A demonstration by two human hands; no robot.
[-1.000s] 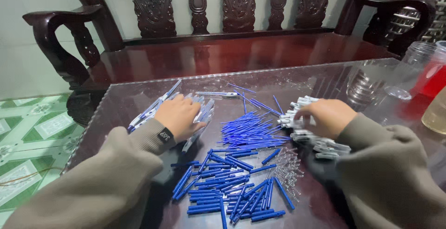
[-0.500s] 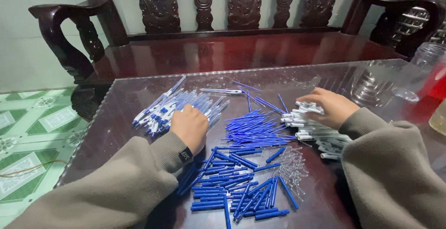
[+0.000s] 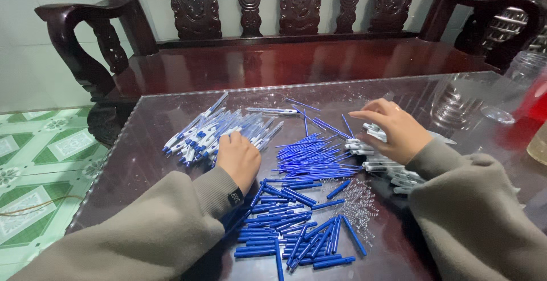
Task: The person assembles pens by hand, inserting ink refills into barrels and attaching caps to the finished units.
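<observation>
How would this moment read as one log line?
left hand: on assembled pens | right hand: on white pen parts | between: blue refills

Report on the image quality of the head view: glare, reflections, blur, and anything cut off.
Head view: soft, even light; the glass table top mirrors the carved bench back, a mild sheen without blown-out glare. The left hand on the assembled pens and the right hand on the white pen parts are sharp. The clear jar is cut off at the right edge.
</observation>
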